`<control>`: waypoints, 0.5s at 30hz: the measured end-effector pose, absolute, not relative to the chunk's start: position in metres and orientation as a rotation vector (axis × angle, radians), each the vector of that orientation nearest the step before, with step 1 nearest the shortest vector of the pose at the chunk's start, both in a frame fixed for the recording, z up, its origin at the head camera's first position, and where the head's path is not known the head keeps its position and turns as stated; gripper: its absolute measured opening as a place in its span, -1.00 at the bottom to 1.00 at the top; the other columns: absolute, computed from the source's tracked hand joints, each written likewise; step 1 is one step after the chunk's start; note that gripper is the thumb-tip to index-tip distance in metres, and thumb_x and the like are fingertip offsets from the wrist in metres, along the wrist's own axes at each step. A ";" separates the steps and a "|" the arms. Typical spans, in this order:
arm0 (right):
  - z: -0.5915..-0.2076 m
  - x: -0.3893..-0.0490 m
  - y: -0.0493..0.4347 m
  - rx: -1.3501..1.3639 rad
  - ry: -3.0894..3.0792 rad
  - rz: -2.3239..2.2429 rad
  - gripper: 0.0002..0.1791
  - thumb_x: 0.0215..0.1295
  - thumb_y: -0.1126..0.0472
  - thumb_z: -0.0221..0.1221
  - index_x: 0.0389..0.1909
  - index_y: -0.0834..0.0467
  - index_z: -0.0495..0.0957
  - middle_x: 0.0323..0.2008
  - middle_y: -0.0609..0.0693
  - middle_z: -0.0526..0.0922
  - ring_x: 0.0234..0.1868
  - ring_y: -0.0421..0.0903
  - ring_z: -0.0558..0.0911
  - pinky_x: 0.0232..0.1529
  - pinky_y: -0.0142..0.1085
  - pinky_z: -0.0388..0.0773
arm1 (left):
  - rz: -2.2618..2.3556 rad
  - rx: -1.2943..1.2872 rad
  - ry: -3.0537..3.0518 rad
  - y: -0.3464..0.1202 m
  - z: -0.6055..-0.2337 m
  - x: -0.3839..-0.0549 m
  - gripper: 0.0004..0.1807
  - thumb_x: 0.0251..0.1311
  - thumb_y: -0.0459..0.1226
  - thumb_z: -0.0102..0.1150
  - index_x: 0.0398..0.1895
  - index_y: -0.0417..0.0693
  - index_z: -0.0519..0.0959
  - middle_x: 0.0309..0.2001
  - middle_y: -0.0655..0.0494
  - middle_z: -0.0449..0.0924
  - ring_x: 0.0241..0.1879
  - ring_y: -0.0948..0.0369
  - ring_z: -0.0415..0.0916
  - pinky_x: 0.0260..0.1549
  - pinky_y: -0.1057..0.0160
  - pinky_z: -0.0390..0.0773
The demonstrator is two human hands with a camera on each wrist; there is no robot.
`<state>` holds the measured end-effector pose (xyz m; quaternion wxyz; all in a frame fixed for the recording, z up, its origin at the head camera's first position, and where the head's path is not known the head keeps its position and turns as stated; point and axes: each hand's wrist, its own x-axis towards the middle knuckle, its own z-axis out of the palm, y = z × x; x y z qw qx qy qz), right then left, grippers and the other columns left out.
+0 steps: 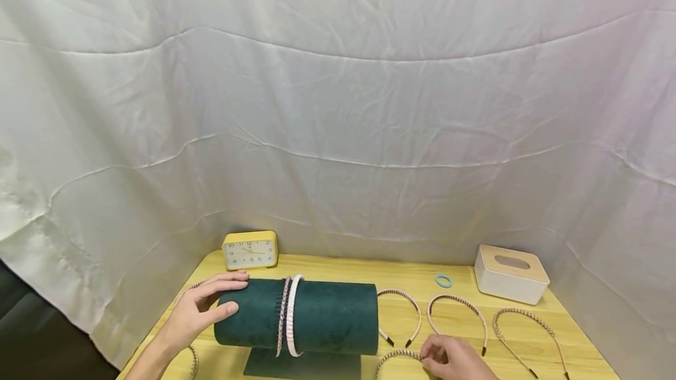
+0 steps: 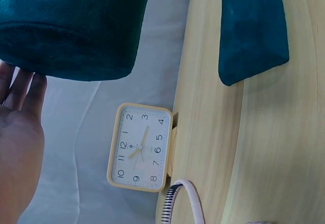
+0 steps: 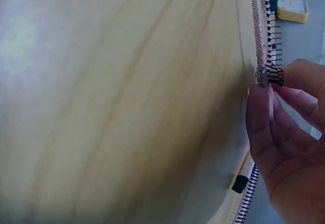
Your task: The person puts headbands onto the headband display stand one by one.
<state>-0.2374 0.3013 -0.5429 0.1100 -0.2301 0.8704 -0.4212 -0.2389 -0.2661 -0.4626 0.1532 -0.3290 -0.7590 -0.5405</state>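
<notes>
Wooden table (image 1: 401, 271) beneath green roll (image 1: 335, 318). Right of roll, right hand (image 1: 454, 359) pinches headband (image 1: 396, 352); arch runs from grip toward roll. Left hand (image 1: 198, 309), thumb apart, on roll's left end.

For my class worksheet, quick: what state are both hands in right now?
Left hand: open, resting on the green roll.
Right hand: closed, pinching a headband.

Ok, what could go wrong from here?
The left hand rests on one end of the dark green, velvety cylinder; uneven pressure could tip it.

The right hand pinches the pinkish, black-toothed, arched headband near a pale, arched headband; lifting could knock or snag that neighbour.
</notes>
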 end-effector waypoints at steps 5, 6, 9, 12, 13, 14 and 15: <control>-0.537 -0.239 0.305 -0.703 2.573 -1.210 -0.94 0.53 0.18 0.32 -0.18 0.07 0.69 -0.35 -0.21 0.74 -0.39 -0.38 0.61 -0.39 -0.42 0.53 | -1.555 -0.946 -2.177 -0.266 -0.462 -0.239 -0.54 0.30 -0.67 0.26 0.25 -0.30 0.69 0.38 0.12 0.67 0.42 0.40 0.54 0.42 0.54 0.43; -0.536 -0.239 0.305 -0.712 2.577 -1.206 -0.95 0.54 0.18 0.32 -0.18 0.06 0.69 -0.35 -0.21 0.75 -0.38 -0.39 0.62 -0.38 -0.42 0.53 | -1.555 -0.945 -2.178 -0.266 -0.462 -0.239 -0.54 0.30 -0.66 0.26 0.25 -0.29 0.69 0.38 0.12 0.67 0.42 0.40 0.54 0.42 0.54 0.43; -0.534 -0.240 0.307 -0.737 2.584 -1.203 -0.96 0.54 0.19 0.32 -0.17 0.06 0.69 -0.35 -0.19 0.77 -0.36 -0.40 0.62 -0.38 -0.43 0.51 | -1.554 -0.946 -2.180 -0.266 -0.462 -0.239 -0.54 0.30 -0.66 0.26 0.25 -0.30 0.68 0.38 0.11 0.66 0.42 0.40 0.53 0.42 0.54 0.43; -0.533 -0.240 0.309 -0.724 2.554 -1.233 -0.94 0.55 0.18 0.31 -0.16 0.07 0.69 -0.35 -0.15 0.76 -0.38 -0.39 0.60 -0.39 -0.42 0.49 | -1.551 -0.944 -2.180 -0.266 -0.462 -0.239 -0.54 0.30 -0.66 0.27 0.25 -0.30 0.68 0.38 0.09 0.67 0.42 0.40 0.54 0.41 0.54 0.44; -0.533 -0.241 0.309 -0.712 2.532 -1.254 -0.94 0.56 0.18 0.31 -0.14 0.09 0.69 -0.34 -0.14 0.75 -0.38 -0.38 0.59 -0.38 -0.42 0.49 | -1.549 -0.943 -2.181 -0.266 -0.462 -0.239 -0.54 0.30 -0.66 0.27 0.25 -0.30 0.69 0.38 0.09 0.67 0.42 0.40 0.54 0.41 0.54 0.44; -0.534 -0.241 0.311 -0.698 2.500 -1.283 -0.92 0.57 0.19 0.29 -0.13 0.12 0.69 -0.33 -0.12 0.74 -0.38 -0.37 0.59 -0.38 -0.42 0.49 | -1.549 -0.941 -2.181 -0.266 -0.463 -0.238 -0.54 0.30 -0.66 0.27 0.25 -0.29 0.69 0.38 0.09 0.67 0.42 0.41 0.54 0.41 0.54 0.45; -0.534 -0.242 0.312 -0.687 2.463 -1.313 -0.90 0.58 0.19 0.28 -0.10 0.15 0.68 -0.32 -0.10 0.73 -0.37 -0.36 0.59 -0.36 -0.42 0.50 | -1.548 -0.939 -2.183 -0.266 -0.463 -0.238 -0.54 0.31 -0.66 0.26 0.25 -0.29 0.69 0.38 0.08 0.67 0.42 0.41 0.54 0.40 0.54 0.45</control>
